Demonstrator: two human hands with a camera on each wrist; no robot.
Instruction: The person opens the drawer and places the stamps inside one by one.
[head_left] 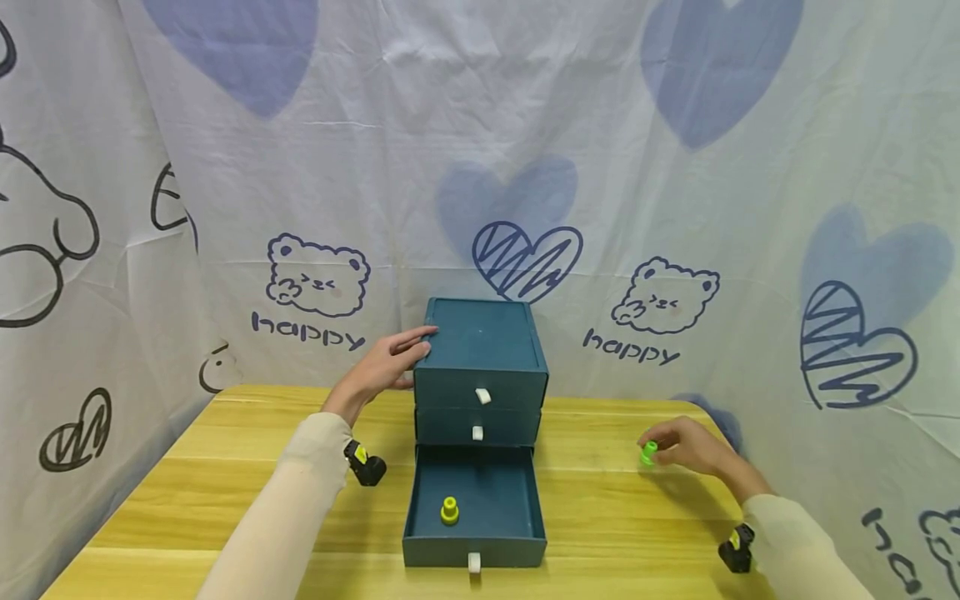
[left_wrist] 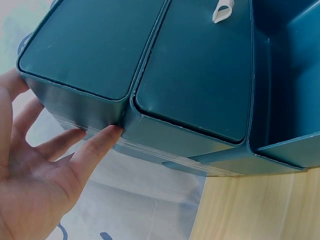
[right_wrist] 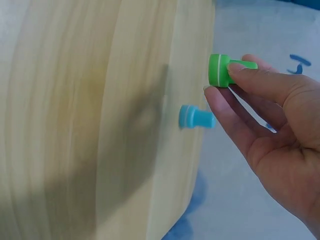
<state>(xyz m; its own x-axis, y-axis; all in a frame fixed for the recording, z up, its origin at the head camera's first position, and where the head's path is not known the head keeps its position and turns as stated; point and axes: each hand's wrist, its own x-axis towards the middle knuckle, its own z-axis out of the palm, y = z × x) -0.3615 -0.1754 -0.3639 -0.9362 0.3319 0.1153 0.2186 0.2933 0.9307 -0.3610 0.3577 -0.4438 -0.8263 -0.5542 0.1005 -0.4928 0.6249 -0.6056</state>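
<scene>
My right hand [head_left: 692, 447] pinches a small green toy stamp [right_wrist: 218, 70] between thumb and fingers, held above the right part of the table. A blue stamp [right_wrist: 196, 117] stands on the tabletop near that hand in the right wrist view; the head view does not show it. On the left, my left hand [head_left: 381, 367] rests with extended fingers against the side and top edge of a dark teal drawer cabinet [head_left: 483, 333]. The cabinet's bottom drawer [head_left: 502, 500] is pulled out, and a yellow stamp [head_left: 449, 511] stands inside it. Its two upper drawers are closed.
The cabinet stands on a wooden table [head_left: 600, 517], near its back edge. White tabs, such as the one on the bottom drawer [head_left: 474, 563], serve as handles. A printed white curtain [head_left: 405, 150] hangs behind the table and along both sides.
</scene>
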